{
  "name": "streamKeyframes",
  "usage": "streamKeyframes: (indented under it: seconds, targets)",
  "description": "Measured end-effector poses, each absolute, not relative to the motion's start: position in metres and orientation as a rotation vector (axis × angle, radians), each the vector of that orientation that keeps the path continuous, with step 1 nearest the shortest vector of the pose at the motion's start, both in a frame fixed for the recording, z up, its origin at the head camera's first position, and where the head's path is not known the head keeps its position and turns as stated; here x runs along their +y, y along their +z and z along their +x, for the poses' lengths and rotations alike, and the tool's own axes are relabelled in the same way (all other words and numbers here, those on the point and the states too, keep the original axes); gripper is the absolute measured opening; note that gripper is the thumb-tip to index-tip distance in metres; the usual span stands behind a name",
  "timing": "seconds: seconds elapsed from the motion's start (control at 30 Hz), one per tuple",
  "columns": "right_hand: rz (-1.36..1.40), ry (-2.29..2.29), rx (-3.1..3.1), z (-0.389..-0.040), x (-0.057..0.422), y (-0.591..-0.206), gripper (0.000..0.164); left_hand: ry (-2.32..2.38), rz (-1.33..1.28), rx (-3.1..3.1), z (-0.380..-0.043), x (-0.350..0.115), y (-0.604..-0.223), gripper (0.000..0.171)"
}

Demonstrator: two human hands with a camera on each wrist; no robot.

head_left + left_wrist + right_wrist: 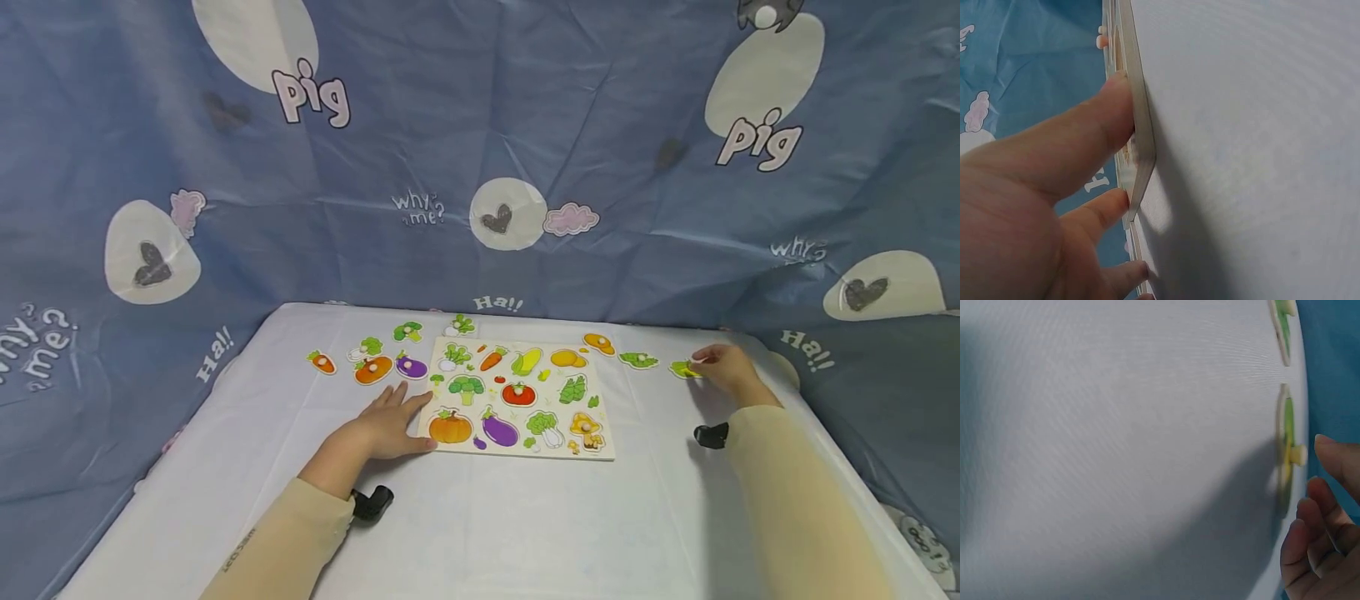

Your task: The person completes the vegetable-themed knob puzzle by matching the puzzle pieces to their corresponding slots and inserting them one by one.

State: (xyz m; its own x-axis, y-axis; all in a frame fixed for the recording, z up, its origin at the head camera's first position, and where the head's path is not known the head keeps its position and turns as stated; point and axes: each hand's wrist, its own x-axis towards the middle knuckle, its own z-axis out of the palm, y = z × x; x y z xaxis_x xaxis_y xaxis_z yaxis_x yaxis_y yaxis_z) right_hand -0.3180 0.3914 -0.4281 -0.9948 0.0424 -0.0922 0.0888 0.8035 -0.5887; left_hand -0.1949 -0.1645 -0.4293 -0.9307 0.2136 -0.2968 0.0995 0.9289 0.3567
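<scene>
A wooden vegetable puzzle board (517, 448) lies mid-table. A knobbed tomato piece (518, 394) and mushroom piece (587, 431) sit in its printed shapes. My left hand (390, 425) rests at the board's left edge, fingers spread; in the left wrist view its thumb (1107, 115) touches the board's side (1142, 131). At the right of the table, my right hand (723, 369) is over a green and yellow corn piece (683, 369). The right wrist view shows its fingers (1297, 547) bent loosely and parted from the thumb, just off the corn piece's yellow knob (1299, 455).
Left of the board lie pieces: a carrot (322, 362), a pumpkin (373, 370), an eggplant (411, 367), a cabbage (366, 348) and a broccoli (408, 332). A radish (460, 325) is behind it. A potato (599, 342) and a green piece (639, 360) lie right. Patterned blue cloth (420, 267) hangs behind.
</scene>
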Motion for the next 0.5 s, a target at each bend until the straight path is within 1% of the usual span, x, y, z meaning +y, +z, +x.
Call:
streamKeyframes:
  seconds: [0.23, 0.5]
  targets:
    - [0.234, -1.008, 2.877, -0.319, 0.384, -0.44, 0.035, 0.506, 0.231, 2.742, -0.194, -0.165, -0.429, 0.086]
    - [0.344, -0.985, 2.909, -0.319, 0.377, -0.445, 0.025, 0.512, 0.232, 2.747, -0.194, -0.165, -0.43, 0.086]
